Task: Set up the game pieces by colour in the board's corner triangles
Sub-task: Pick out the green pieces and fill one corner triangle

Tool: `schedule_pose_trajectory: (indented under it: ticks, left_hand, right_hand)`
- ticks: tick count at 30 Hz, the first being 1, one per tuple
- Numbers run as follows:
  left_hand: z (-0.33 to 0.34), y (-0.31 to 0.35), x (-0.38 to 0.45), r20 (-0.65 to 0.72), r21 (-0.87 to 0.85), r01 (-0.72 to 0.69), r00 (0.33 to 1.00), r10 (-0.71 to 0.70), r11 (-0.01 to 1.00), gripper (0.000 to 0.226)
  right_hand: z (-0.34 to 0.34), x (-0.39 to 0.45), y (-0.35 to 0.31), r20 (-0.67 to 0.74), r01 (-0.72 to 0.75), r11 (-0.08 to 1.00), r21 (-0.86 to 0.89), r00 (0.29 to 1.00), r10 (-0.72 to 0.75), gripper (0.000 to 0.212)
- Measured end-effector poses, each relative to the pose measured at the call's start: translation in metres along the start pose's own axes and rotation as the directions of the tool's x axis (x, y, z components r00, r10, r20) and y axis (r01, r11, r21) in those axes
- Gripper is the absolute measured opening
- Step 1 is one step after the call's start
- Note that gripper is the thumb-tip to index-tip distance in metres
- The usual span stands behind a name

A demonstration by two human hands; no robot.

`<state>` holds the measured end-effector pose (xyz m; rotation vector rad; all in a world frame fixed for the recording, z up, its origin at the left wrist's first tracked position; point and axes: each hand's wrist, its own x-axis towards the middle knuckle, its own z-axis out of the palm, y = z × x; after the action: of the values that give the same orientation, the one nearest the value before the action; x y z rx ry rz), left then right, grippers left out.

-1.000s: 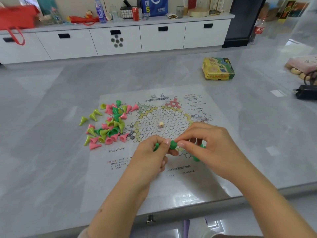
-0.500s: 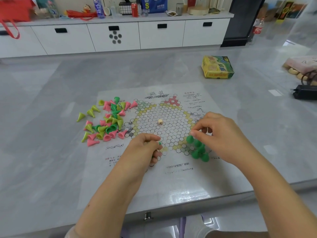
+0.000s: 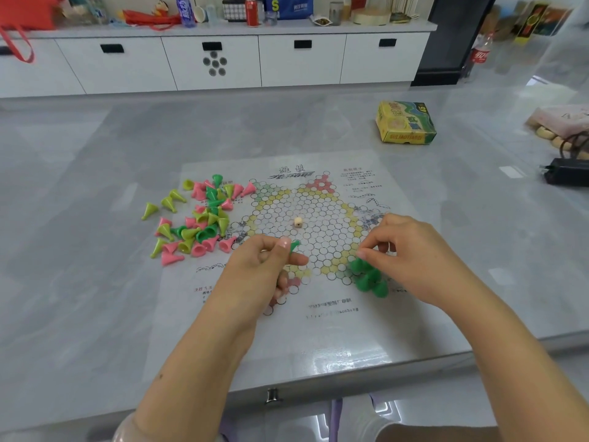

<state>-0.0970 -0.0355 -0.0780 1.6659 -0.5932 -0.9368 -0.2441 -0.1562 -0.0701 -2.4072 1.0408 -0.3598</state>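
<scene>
Board: the printed game sheet [image 3: 318,330] lies flat on the grey table [image 3: 95,314] right in front of you, its star of circles in the upper half; take it as your landmark.
Placed pieces: a small cluster of dark green cones [image 3: 369,277] stands in the board's near-right corner triangle, packed together and touching.
Your right hand: your right hand [image 3: 404,253] hovers over that corner, thumb and forefinger pinched together just above the cluster's far edge; you cannot tell from here whether they nip a cone's tip or only meet.
Your left hand: your left hand [image 3: 264,269] is over the board's near-left part, fingers curled, gripping a dark green piece [image 3: 294,245] whose end sticks out beside your thumb.
Loose pile: the heap of pink, lime and dark green cones [image 3: 197,218] lies on the board's left edge and spills onto the table, most tipped on their sides.
Die: a small pale die [image 3: 298,222] sits alone at the board's centre.
Box: a yellow and green box [image 3: 404,122] rests on the table beyond the board's far-right corner, well apart.
Further out: a black adapter [image 3: 565,175] lies far right of the board, and white cabinets [image 3: 287,59] stand behind the table.
</scene>
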Motion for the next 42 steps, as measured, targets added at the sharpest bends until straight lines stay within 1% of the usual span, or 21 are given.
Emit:
schedule_pose_trajectory:
  ticks: [3, 7, 13, 22, 28, 31, 33, 36, 39, 42]
  left_hand:
    - [-0.001, -0.001, 0.001, -0.032, 0.020, -0.024, 0.999, 0.025, 1.000, 0.017]
    - [-0.002, 0.000, 0.001, -0.045, -0.034, -0.053, 0.998, 0.051, 0.998, 0.012]
    - [-0.003, 0.001, 0.000, -0.034, -0.088, -0.039, 0.999, 0.036, 0.995, 0.006]
    - [-0.003, 0.003, -0.002, -0.051, -0.073, -0.042, 0.998, 0.038, 0.996, 0.007]
    - [-0.003, 0.001, 0.000, -0.047, -0.070, -0.046, 0.998, 0.043, 0.996, 0.006]
    - [-0.003, 0.000, 0.001, -0.035, -0.062, -0.053, 0.998, 0.051, 0.997, 0.010]
    - [-0.003, 0.000, 0.000, -0.007, -0.016, -0.072, 0.997, 0.072, 0.997, 0.013]
    - [0.001, -0.001, -0.002, 0.040, 0.054, -0.120, 0.992, 0.118, 0.991, 0.019]
    - [0.006, -0.001, -0.004, 0.074, 0.113, -0.155, 0.986, 0.147, 0.981, 0.019]
    - [0.007, 0.000, -0.004, 0.093, 0.138, -0.155, 0.985, 0.143, 0.978, 0.016]
  right_hand:
    - [0.000, 0.000, 0.000, 0.011, 0.002, 1.000, -0.028, 1.000, -0.002, 0.009]
    - [0.001, 0.000, 0.000, 0.010, 0.009, 0.999, -0.045, 1.000, -0.009, 0.010]
    - [0.002, 0.001, 0.001, 0.018, 0.005, 0.998, -0.055, 1.000, -0.004, 0.009]
    - [0.002, 0.000, 0.002, 0.024, 0.001, 0.999, -0.044, 1.000, 0.000, 0.009]
    - [0.001, 0.000, 0.005, 0.038, 0.020, 0.998, -0.059, 0.999, -0.018, 0.013]
    - [0.001, 0.001, 0.006, 0.010, 0.023, 1.000, -0.011, 1.000, -0.023, 0.013]
    - [0.001, 0.000, 0.004, -0.042, 0.032, 0.998, 0.055, 0.999, -0.029, 0.012]
    - [0.000, -0.001, -0.007, -0.104, 0.101, 0.977, 0.186, 0.991, -0.082, 0.010]
    - [0.003, -0.003, -0.018, -0.096, 0.169, 0.952, 0.255, 0.984, -0.149, 0.009]
    - [0.007, -0.003, -0.022, -0.071, 0.193, 0.944, 0.268, 0.981, -0.180, 0.008]
